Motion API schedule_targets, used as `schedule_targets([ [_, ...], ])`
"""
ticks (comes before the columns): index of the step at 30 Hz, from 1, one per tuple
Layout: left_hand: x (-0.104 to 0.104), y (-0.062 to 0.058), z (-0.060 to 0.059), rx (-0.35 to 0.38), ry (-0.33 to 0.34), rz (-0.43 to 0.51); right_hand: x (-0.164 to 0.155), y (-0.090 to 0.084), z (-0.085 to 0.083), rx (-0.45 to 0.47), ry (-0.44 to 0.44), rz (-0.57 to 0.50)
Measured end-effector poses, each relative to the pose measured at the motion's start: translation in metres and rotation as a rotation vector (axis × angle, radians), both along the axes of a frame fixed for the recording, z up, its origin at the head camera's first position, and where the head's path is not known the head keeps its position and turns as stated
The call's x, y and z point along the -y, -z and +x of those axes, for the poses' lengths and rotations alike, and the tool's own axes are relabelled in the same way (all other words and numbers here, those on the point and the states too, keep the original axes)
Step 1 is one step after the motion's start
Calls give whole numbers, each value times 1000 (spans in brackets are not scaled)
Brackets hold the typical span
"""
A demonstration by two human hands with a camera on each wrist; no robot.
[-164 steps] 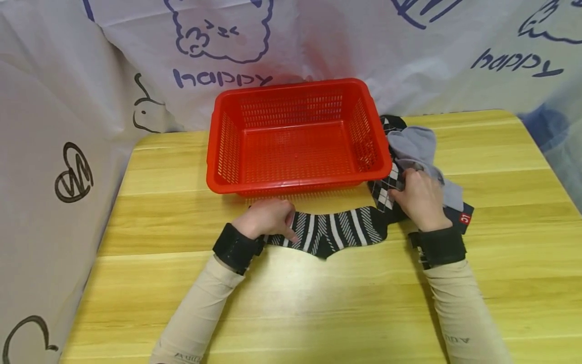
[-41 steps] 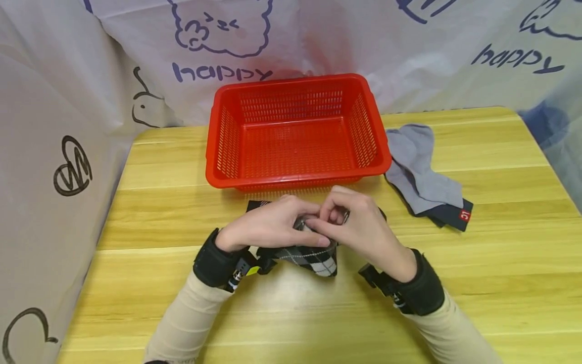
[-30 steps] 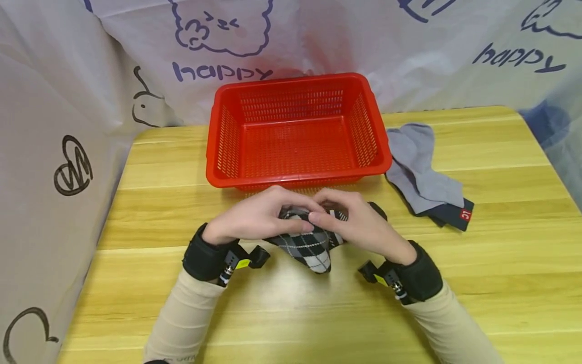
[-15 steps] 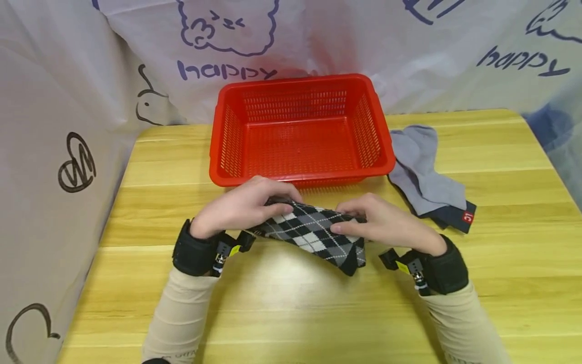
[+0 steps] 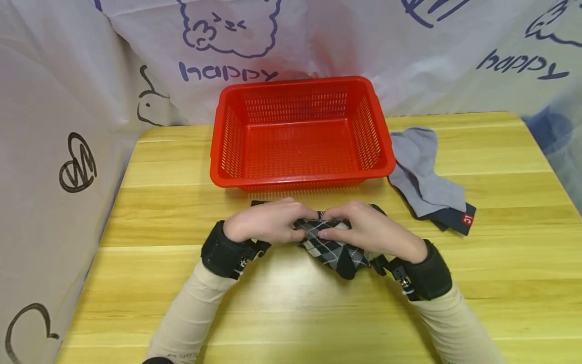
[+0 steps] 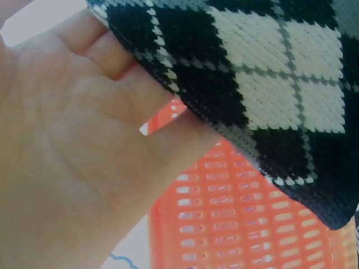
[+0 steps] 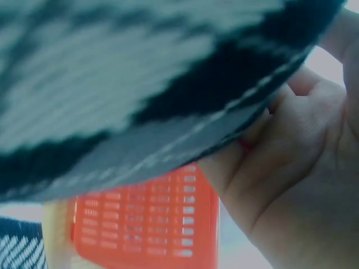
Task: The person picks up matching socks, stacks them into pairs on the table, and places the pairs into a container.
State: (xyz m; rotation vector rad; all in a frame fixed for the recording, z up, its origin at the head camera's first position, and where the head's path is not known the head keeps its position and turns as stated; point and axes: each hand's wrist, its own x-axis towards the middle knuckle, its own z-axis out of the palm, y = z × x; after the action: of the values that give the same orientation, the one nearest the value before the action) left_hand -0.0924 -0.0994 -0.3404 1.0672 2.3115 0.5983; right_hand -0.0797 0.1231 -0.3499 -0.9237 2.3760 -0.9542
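A black, grey and white argyle sock [image 5: 334,253] hangs bunched between both hands in front of the basket, its dark tip pointing down toward me. My left hand [image 5: 273,221] pinches its upper edge between thumb and fingers. On the other side my right hand [image 5: 370,230] grips the same edge, thumb in front. Both wrist views are largely filled by the sock's diamond pattern [image 6: 291,73], with the palms beside it. Behind the hands lies a black-and-white striped sock [image 7: 21,249], mostly hidden in the head view. Whether one or two argyle socks are held, I cannot tell.
A red plastic basket [image 5: 300,180] with slotted walls stands at the back of the wooden table [image 5: 159,283]. Right of it lie grey socks [image 5: 427,177] over a dark navy piece with a red tag [image 5: 467,219]. A printed white cloth [image 5: 318,40] hangs behind.
Earlier my left hand was at the striped sock and my right at the pile; the argyle sock has come from there to the middle. Since half a second ago the hands have drawn together, bunching it.
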Motion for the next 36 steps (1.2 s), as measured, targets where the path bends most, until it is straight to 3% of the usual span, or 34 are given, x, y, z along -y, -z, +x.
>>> schedule_targets([
  [10,7,0,-5,-71,-149,-152,-22,7,-16,-26,61,41],
  [16,10,6,-11,-87,-168,-221,-38,14,-26,12,57,62],
  [28,16,29,-23,-81,-210,-211,-44,29,-37,49,41,133],
  [36,21,40,-29,-62,-250,-215,-53,36,-44,60,126,230],
])
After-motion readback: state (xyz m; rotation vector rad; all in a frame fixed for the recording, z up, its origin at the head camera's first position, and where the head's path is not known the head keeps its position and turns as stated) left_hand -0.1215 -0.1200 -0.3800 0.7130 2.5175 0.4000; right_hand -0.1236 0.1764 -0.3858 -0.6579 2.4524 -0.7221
